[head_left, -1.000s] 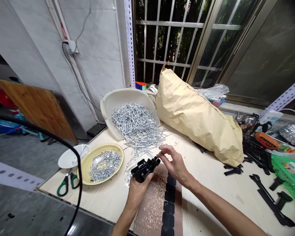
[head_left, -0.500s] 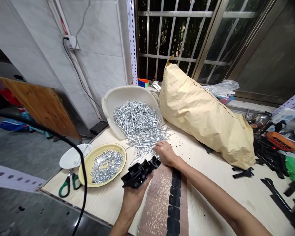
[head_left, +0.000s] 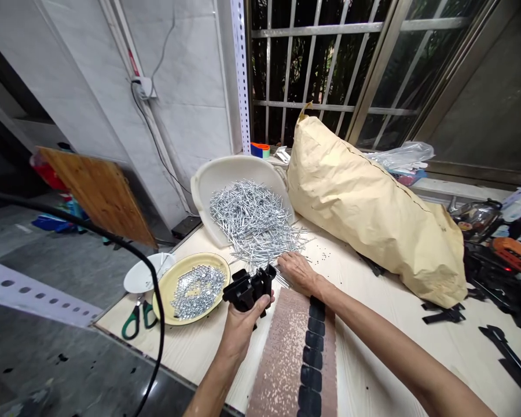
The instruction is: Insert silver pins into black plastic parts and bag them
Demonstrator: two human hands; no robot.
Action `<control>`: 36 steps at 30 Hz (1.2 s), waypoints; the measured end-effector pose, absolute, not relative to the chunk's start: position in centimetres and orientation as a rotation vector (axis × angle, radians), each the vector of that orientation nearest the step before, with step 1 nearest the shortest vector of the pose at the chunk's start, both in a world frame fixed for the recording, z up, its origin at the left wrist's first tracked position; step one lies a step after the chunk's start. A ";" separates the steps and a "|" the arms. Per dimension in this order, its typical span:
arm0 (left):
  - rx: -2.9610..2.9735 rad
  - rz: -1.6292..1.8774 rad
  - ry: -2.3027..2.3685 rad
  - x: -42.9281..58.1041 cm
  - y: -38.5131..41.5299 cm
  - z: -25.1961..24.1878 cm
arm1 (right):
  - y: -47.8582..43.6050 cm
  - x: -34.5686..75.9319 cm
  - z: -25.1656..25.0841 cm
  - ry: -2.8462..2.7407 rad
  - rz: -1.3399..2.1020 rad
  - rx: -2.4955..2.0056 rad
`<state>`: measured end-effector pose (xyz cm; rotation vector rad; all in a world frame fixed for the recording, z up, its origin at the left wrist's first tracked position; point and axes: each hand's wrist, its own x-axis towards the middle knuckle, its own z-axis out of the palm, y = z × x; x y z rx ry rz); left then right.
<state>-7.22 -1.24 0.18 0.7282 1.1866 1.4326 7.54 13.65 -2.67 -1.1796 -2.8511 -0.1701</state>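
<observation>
My left hand is closed around a black plastic part, held just above the table's near edge. My right hand rests palm down at the near fringe of a heap of silver nails. Its fingers lie on the nails and are partly curled; what they grip, if anything, is hidden. The nails spill from a tipped white basin onto the pale table.
A yellow plate of small silver washers sits left, with a white dish and green scissors beside it. A big tan sack lies behind. A brown board carries a row of black pieces. Black parts crowd the right.
My right hand left the black part and went down onto the nail heap. My left hand tilted the black part more upright. The view shifted a little left.
</observation>
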 end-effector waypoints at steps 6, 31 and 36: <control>0.735 1.457 1.172 -7.2 -1.3 0.6 | 13.6 8.4 -2.8 -2.800 -0.099 -1.188; 1.143 1.365 1.415 -5.8 -0.9 -0.1 | 4.2 8.9 8.3 -1.732 0.826 -0.794; 1.152 1.335 1.387 -5.7 -0.6 -0.4 | 4.2 9.3 7.3 -1.904 0.623 -0.797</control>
